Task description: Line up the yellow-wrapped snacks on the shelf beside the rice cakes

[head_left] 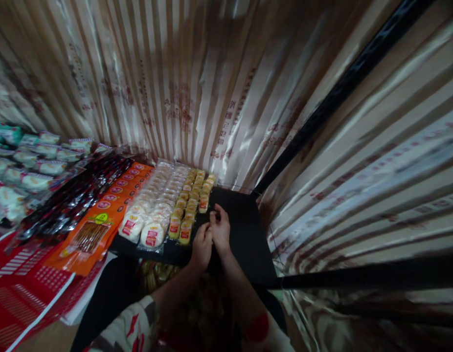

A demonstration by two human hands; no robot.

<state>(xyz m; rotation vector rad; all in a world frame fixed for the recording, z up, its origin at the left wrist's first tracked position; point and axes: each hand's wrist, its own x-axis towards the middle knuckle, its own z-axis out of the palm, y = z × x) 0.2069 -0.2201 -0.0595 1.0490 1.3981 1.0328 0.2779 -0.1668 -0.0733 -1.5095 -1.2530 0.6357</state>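
Observation:
My left hand (202, 248) and my right hand (220, 229) meet just above a black shelf (244, 234), their fingertips close together. The left fingers are curled closed. Those of the right hand are bent inward, and whatever they pinch is too dark and small to name. Left of the hands stand rows of small yellow wrapped cakes (186, 230), the shortest row ending beside my right fingertips. Beyond these lie two rows of round white pastries (153, 233) in clear wrappers with red labels.
Orange snack packets (91, 234) overlap farther left, then dark shiny packets (76, 190) and white-and-green bags (35, 161). A red basket (21, 293) sits at lower left. Golden packets (156, 276) show below the shelf. Black poles (322, 112) and a printed, pleated sheet (197, 88) border the shelf.

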